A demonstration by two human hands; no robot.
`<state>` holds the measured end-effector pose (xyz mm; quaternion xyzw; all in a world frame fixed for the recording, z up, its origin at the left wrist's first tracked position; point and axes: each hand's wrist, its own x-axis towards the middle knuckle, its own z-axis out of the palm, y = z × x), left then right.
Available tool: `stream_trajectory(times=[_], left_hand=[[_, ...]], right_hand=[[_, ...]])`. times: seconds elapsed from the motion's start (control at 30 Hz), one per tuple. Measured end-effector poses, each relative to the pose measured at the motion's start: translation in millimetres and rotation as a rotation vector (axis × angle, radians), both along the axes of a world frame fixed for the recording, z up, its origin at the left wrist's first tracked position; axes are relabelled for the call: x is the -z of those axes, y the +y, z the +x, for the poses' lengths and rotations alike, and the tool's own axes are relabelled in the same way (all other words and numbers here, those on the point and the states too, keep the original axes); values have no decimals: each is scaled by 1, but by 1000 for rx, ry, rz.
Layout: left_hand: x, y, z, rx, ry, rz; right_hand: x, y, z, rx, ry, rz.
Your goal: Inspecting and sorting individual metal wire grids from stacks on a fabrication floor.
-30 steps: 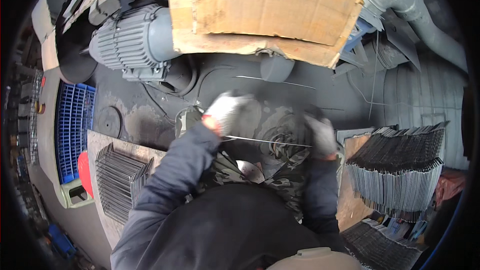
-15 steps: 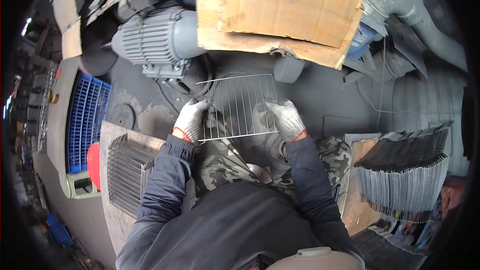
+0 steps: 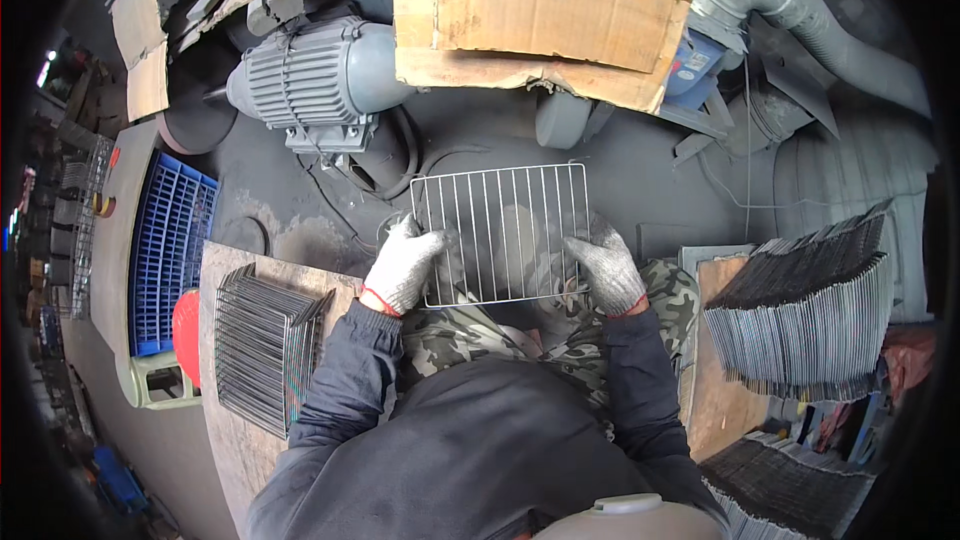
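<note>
A rectangular wire rack [image 3: 505, 186] with thin parallel bars hangs in front of me over my lap. My left hand [image 3: 403, 262], in a white-grey work glove, is closed on its left edge with the thumb over the bars. On the right edge my right hand [image 3: 607, 268], gloved the same way, grips it with the thumb in front. The fingers behind the rack are partly hidden. To my left, a stack of similar wire racks [image 3: 262, 345] stands on a board; a larger, dense stack of racks [image 3: 800, 325] stands to my right.
Ahead is a grey electric motor [image 3: 300, 75] beside a cardboard sheet [image 3: 560, 5]. A grey duct pipe [image 3: 840, 35] curves at the far right. At left stand a blue plastic crate [image 3: 172, 250] and a red round object [image 3: 187, 335]. More racks [image 3: 785, 485] lie at lower right.
The rack has shifted right and nearer to me, and its tilt has altered slightly. Both hands moved with it, still gripping its side edges, and the thumbs now reach further over the bars.
</note>
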<state>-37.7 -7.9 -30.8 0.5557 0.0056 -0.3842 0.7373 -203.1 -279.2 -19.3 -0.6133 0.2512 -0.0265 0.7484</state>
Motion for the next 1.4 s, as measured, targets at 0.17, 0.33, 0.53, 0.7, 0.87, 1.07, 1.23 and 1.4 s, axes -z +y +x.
stream_trajectory(times=[0.17,0.33,0.53,0.7,0.87,1.07,1.23,1.4], left_hand=[[-1,-8,-5,105,-232,67],[-17,-37,-5,142,-352,115],[53,-121,11,192,-428,211],[73,-159,30,217,-385,299],[86,-143,43,186,-214,263],[59,-94,57,136,-177,312],[51,-63,69,94,53,221],[13,-52,56,170,206,89]], right_hand=[[20,-7,-13,85,-139,30],[35,-27,2,211,-186,22],[121,-95,8,395,-126,-123],[123,-106,23,498,-127,-107],[130,-98,40,447,-112,-98],[88,-59,70,256,33,-92],[83,-59,70,56,-31,106],[58,-50,51,57,-286,689]])
